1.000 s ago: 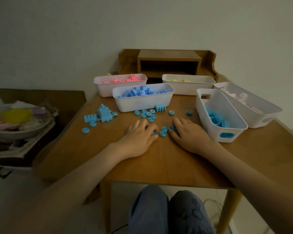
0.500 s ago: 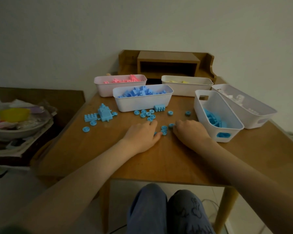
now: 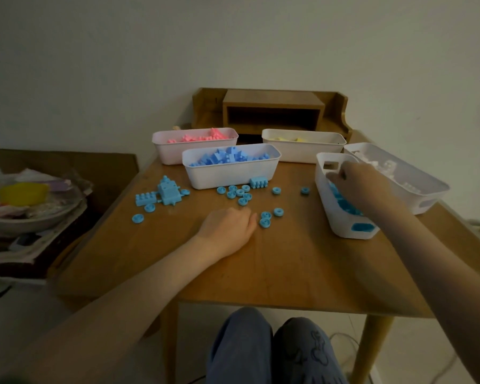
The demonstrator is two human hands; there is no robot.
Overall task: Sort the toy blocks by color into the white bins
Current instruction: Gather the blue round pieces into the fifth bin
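My left hand (image 3: pixel 227 227) rests on the wooden table (image 3: pixel 275 273) with its fingers curled under; what lies beneath them is hidden. Three light-blue discs (image 3: pixel 265 218) lie just right of it. My right hand (image 3: pixel 356 187) reaches down into the white bin of light-blue blocks (image 3: pixel 341 225), fingertips bunched near its far end, and I cannot see whether they hold anything. Several more discs (image 3: pixel 240 193) and a small block (image 3: pixel 258 182) lie before the bin of darker blue blocks (image 3: pixel 230 173). A block cluster (image 3: pixel 166 193) lies at the left.
At the back stand a bin of pink blocks (image 3: pixel 194 142) and one of yellow blocks (image 3: pixel 302 146); a bin of white blocks (image 3: pixel 405 187) sits at the right. A wooden shelf (image 3: pixel 272 112) stands against the wall. A cluttered side surface with a bowl (image 3: pixel 25 209) is at the left.
My right hand has lifted off the table and moved right and back into the light-blue bin. My left hand stays by the discs, its fingers more curled.
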